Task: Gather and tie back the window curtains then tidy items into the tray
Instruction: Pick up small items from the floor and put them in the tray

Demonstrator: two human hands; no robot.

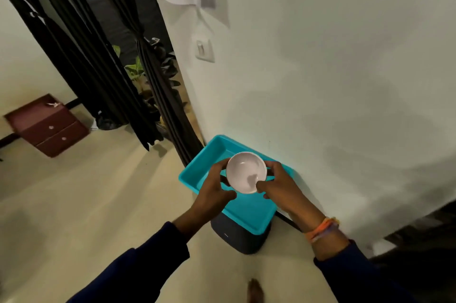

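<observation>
The left hand [214, 185] gripped the near-left side of a white bowl [246, 172], fingers curled over its rim and thumb below. The right hand [278, 185] pinched the bowl's right side, thumb tip on the rim and fingers wrapped behind. The bowl was held tilted toward the camera, above a turquoise tray [249, 211], and I could not tell whether it touched the tray. The tray sat on a dark box [240, 238] standing on the floor against the white wall [333, 80]. Orange bands [323, 228] circled the right wrist. Black curtains [148, 75] hung gathered and tied at the middle, left of the wall. A maroon drawer unit [47, 125] stood on the floor far left.
</observation>
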